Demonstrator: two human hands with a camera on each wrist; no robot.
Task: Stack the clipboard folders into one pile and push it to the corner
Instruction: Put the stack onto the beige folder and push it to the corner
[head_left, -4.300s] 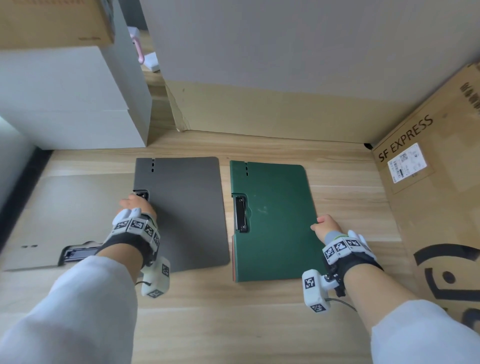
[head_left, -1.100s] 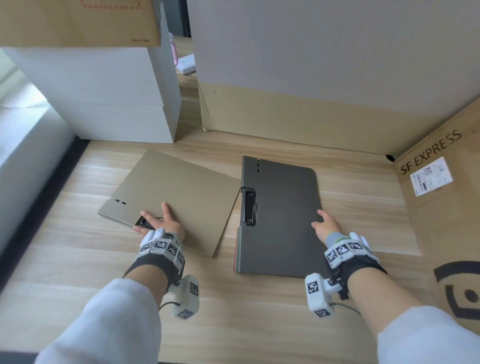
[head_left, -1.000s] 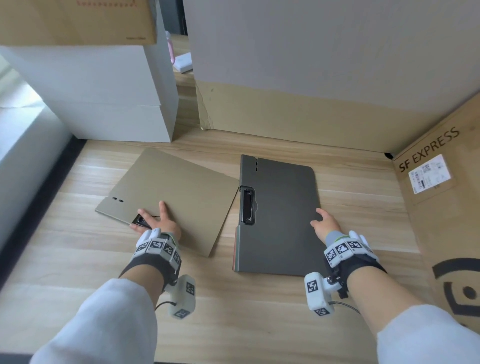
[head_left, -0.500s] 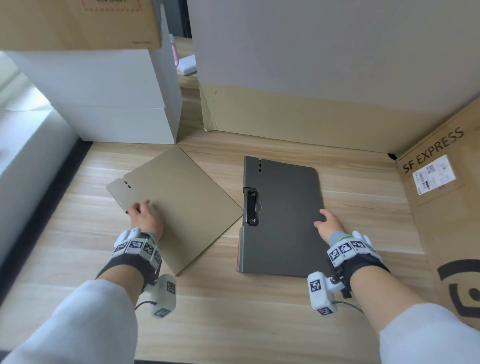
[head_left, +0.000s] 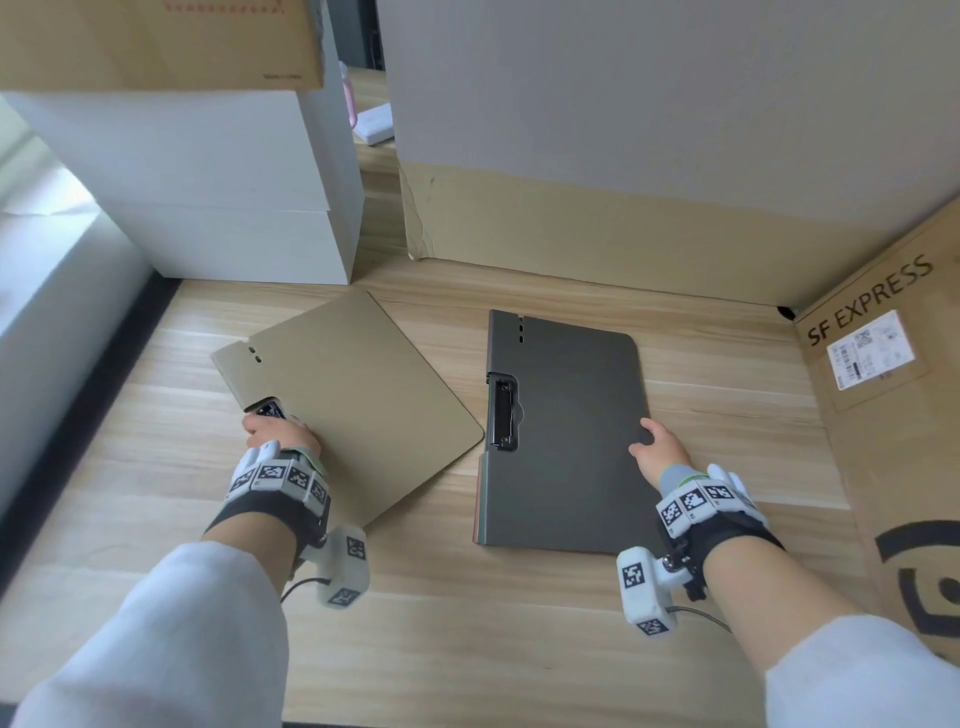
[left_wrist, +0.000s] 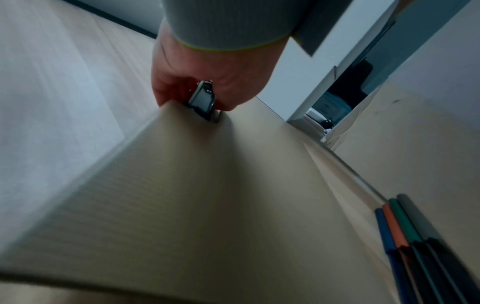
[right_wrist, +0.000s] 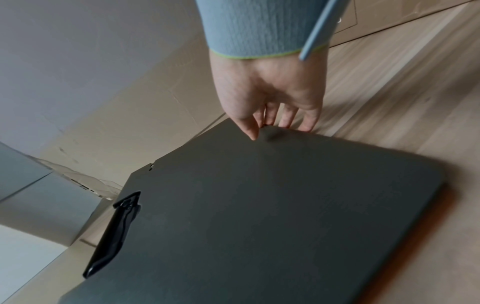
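- Gripping the tan folder (head_left: 353, 400) at its clip (left_wrist: 203, 101), left hand (head_left: 278, 434) curled round that near edge.
- Pinching the right edge of the grey folder (head_left: 566, 431) topping the pile, right hand (head_left: 657, 452) with thumb above, fingers below.
- Lying skewed, tan long axis slanting away to the left of the pile; left hand nearer.
- Counting four stacked in the pile (left_wrist: 405, 224): blue, orange, green, grey; one tan apart.
- Waiting beyond, far-right corner (head_left: 784, 312).

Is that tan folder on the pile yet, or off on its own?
Off: the tan folder lies askew beside the pile.
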